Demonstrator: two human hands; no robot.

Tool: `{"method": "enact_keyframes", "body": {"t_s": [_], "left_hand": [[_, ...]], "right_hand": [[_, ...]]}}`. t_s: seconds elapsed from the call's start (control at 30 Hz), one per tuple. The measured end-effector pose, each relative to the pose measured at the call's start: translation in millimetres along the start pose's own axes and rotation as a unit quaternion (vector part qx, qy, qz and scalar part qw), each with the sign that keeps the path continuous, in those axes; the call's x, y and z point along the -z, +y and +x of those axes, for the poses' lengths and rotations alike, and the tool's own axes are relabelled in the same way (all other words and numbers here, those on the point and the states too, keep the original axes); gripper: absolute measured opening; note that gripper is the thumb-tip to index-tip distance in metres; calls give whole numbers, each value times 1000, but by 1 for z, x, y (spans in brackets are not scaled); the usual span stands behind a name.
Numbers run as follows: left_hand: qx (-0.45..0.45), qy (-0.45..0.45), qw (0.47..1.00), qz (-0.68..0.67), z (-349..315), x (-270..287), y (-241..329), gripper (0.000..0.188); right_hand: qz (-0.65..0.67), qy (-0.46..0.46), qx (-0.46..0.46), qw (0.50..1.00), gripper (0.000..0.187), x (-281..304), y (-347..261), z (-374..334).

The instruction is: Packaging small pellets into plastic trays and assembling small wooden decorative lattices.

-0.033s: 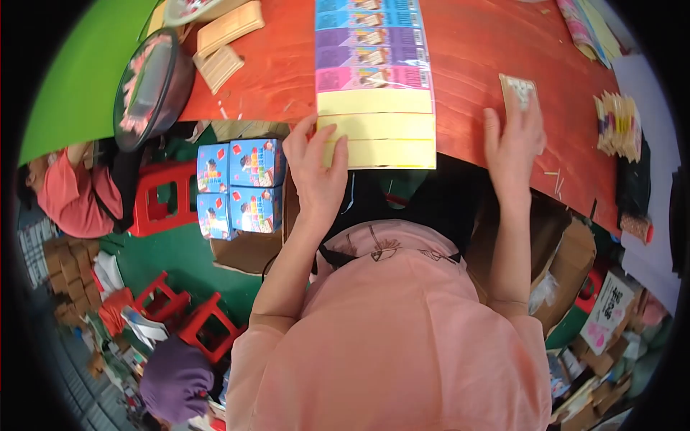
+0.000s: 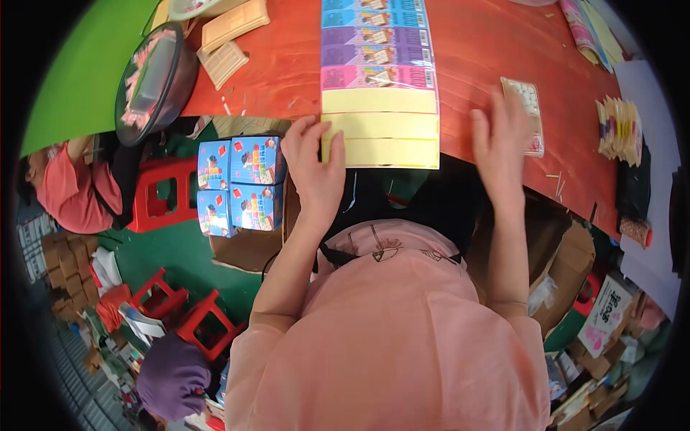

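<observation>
A column of overlapping printed sheets [image 2: 378, 54] in blue, purple and pink lies at the table's near edge, with pale yellow strips [image 2: 392, 151] at its near end. My left hand [image 2: 314, 159] rests at the left side of these strips, its fingers apart and the tips on the yellow. To the right, a small flat pack [image 2: 533, 118] with rows of white round pieces lies on the table. My right hand [image 2: 501, 154] is over the table just left of that pack, fingers spread and partly blurred; nothing shows in it.
A dark bowl [image 2: 182, 79] of pink pieces and wooden-looking packs [image 2: 234, 26] are at the far left. Bundled packs [image 2: 618, 131] stand at the right edge. Blue boxes [image 2: 257, 161] are stacked beside the table at left, near red stools [image 2: 154, 205] and another person [image 2: 79, 194].
My right hand has moved slightly left off the small pack, leaving more of it uncovered. The left hand stays at the yellow strips.
</observation>
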State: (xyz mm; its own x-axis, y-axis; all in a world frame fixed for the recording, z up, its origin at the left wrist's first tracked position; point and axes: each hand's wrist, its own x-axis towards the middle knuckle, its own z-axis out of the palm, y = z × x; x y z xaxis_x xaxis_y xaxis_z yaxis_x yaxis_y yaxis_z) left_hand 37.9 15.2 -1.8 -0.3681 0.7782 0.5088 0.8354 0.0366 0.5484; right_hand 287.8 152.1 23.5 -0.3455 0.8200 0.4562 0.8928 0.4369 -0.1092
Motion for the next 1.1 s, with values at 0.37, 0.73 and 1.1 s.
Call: {"method": "enact_keyframes", "body": {"t_s": [0.37,0.73,1.1], "left_hand": [[499,-215,702,-460,-23,18,7,40],[478,-87,656,-577,-16,16,-2,19],[394,42,765,-508,-8,13,15,48]], "right_hand": [[319,-123,160,926,22,-34,-115,12],[358,-123,223,898,13,-20,-132,-3],[376,-125,210,894,12,-17,-141,-1]]}}
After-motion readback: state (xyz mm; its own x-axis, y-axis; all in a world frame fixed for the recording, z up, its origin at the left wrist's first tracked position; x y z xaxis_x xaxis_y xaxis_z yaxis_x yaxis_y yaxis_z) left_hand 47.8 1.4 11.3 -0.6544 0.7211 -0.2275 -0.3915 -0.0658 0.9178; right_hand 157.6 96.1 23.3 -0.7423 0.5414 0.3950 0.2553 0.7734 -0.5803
